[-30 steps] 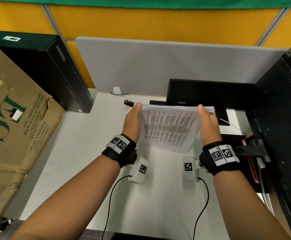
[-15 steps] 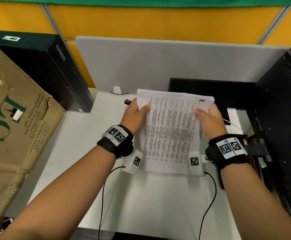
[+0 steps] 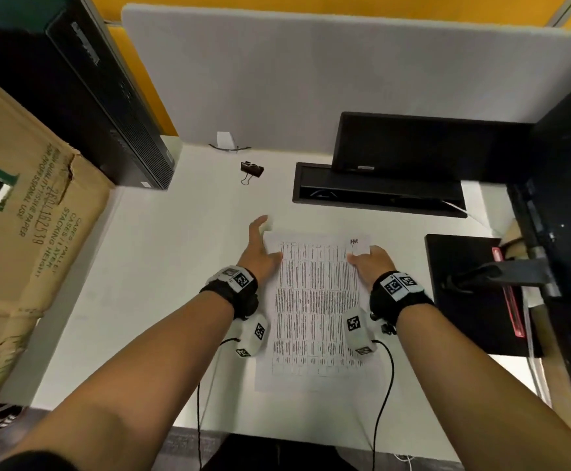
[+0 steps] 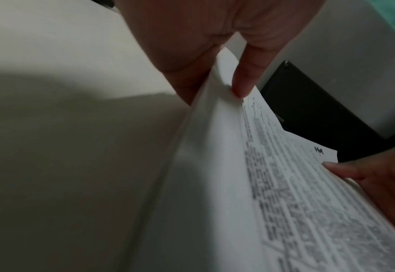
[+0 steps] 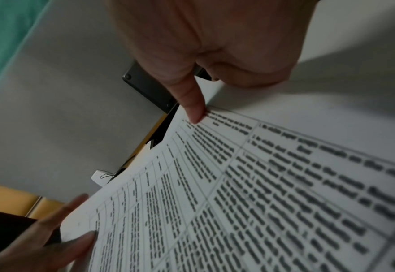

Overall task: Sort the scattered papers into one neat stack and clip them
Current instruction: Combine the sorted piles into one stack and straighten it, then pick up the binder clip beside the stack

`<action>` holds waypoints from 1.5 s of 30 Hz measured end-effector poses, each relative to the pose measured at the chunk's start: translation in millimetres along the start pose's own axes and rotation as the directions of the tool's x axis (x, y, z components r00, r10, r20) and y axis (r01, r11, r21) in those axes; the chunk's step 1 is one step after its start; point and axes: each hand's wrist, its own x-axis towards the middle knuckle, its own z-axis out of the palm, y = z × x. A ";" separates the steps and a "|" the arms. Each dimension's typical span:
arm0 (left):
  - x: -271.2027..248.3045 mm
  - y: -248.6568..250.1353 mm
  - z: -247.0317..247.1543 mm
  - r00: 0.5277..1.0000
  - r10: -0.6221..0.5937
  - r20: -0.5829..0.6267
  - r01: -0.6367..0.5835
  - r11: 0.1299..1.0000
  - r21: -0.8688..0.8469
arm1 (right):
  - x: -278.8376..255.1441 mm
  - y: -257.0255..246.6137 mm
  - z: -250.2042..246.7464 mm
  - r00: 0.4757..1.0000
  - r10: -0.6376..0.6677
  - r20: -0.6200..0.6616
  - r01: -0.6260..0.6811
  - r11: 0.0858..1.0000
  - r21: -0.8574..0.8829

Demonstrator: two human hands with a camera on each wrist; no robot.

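One paper stack [image 3: 314, 311], one binder clip [image 3: 252, 169], two hands, one cardboard box [image 3: 29, 239], one desk [image 3: 161, 266].

The head camera looks steeply down from above the bench [image 3: 148, 266], taking in both forearms and the whole sheet of papers [image 3: 314, 311]. The left wrist camera sits close along the left hand [image 4: 215, 36], facing the papers' left edge. The right wrist camera sits close along the right hand [image 5: 215, 42], looking across the print. Both wrist views share the papers' far end and each other's fingers.
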 end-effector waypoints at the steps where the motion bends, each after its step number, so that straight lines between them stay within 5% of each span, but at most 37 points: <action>1: 2.2 -0.8 0.4 0.999 0.036 0.004 -0.036 0.999 0.010 | -1.6 -3.2 0.4 1.000 0.004 -0.002 -0.004 1.000 -0.007; 5: 11.4 -6.8 3.1 0.995 0.104 0.011 -0.104 0.994 0.029 | -5.8 -12.0 -1.3 1.000 0.013 -0.018 -0.013 0.999 -0.030; 16: 22.8 -12.0 6.9 1.000 -0.007 -0.027 0.003 0.992 -0.130 | 7.8 0.2 -5.4 0.998 -0.001 0.065 -0.007 0.992 0.127; 20: 26.1 -10.1 7.1 0.999 0.039 -0.019 -0.041 0.985 -0.167 | -13.5 -7.0 -6.3 0.989 -0.143 0.034 0.131 0.965 0.225; 25: 32.9 -6.7 6.0 0.998 0.064 -0.006 -0.064 0.979 -0.195 | -22.1 -4.9 -4.6 0.926 -0.376 0.024 0.373 0.924 0.086; 35: 39.9 -4.0 -7.9 0.998 0.060 -0.007 -0.061 0.988 -0.142 | -14.3 -16.9 6.8 0.943 -0.332 -0.007 0.329 0.934 0.136; 38: 42.4 -6.2 -24.5 0.997 0.075 -0.031 -0.078 0.985 -0.152 | -8.4 -36.2 19.6 0.955 -0.289 0.061 0.286 0.957 0.057; 40: 44.4 -6.9 -38.4 0.995 0.079 -0.057 -0.087 0.983 -0.162 | -2.6 -59.0 30.4 0.967 -0.243 0.081 0.253 0.955 -0.154; 43: 49.2 -11.0 -59.3 0.993 0.080 -0.089 -0.095 0.977 -0.189 | 6.1 -105.4 53.7 0.937 -0.347 0.036 0.296 0.735 -0.610; 45: 53.5 -14.9 -70.8 0.991 0.061 -0.116 -0.086 0.971 -0.224 | 9.6 -140.0 75.5 0.867 -0.486 0.107 0.422 0.604 -0.676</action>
